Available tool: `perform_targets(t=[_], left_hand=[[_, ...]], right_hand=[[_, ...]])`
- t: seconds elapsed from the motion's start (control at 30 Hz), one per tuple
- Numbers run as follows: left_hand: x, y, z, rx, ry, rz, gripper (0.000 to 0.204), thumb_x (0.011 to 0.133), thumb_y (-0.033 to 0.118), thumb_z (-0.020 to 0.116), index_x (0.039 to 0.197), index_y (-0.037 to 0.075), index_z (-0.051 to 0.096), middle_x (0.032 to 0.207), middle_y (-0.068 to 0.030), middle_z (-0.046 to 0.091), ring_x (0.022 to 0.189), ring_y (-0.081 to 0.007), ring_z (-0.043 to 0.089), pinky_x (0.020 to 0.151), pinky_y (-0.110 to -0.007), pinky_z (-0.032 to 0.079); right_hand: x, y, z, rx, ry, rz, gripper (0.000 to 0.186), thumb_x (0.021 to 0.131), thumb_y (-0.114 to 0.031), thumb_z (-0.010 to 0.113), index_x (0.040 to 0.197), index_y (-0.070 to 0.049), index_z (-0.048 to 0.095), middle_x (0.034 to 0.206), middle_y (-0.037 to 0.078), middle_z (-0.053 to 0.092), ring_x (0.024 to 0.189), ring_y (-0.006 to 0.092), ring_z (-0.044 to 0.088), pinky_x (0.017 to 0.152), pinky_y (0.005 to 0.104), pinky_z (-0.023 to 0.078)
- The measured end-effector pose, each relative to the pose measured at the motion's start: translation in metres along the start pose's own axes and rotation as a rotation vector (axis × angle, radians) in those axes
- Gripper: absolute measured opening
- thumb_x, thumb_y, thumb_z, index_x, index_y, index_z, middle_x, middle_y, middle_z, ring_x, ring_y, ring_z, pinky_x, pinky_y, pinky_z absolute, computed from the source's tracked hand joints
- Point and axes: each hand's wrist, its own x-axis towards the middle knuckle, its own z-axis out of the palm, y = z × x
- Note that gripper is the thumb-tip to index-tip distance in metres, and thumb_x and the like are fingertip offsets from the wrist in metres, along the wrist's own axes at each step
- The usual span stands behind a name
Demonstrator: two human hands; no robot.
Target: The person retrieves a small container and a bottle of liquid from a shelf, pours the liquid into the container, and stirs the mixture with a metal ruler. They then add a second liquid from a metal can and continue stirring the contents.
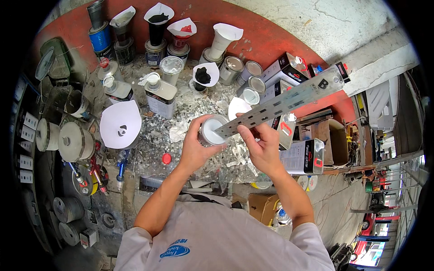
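My left hand (195,147) wraps around a small round tin of white paint (212,130), holding it above a paint-splattered bench (158,144). My right hand (261,144) grips the near end of a long perforated metal strip (289,101). The strip's tip dips into the white paint in the tin, and its far end slants up to the right. A white paper cone filter (120,124) stands to the left of my hands.
Several tins with paper cone filters (181,31) line the back of the bench by a red wall. Rectangular cans (160,95), open round tins (231,67) and boxed cans (303,156) crowd around. A red cap (167,158) lies near the front edge. Spray guns (95,174) hang at left.
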Motion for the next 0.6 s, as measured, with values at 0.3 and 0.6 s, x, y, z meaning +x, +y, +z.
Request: perform_targets(t=[0.3, 0.6], left_hand=[[0.0, -0.007, -0.005, -0.011, 0.007, -0.004, 0.081, 0.066, 0.005, 0.089, 0.137, 0.006, 0.05, 0.134, -0.0094, 0.051, 0.124, -0.0229, 0.055, 0.102, -0.037, 0.049], [0.003, -0.003, -0.002, 0.003, -0.034, 0.003, 0.08, 0.066, 0.005, 0.088, 0.137, 0.007, 0.051, 0.133, -0.0084, 0.051, 0.124, -0.0226, 0.055, 0.101, -0.036, 0.049]], right_hand=[[0.01, -0.011, -0.03, 0.282, 0.284, 0.051, 0.012, 0.098, -0.007, 0.065, 0.105, 0.003, 0.065, 0.084, 0.007, 0.068, 0.066, 0.0102, 0.062, 0.059, 0.024, 0.052], [0.016, -0.015, -0.045, -0.093, 0.008, -0.139, 0.014, 0.095, -0.002, 0.064, 0.108, 0.003, 0.067, 0.082, 0.005, 0.067, 0.068, 0.0102, 0.061, 0.063, 0.0244, 0.049]])
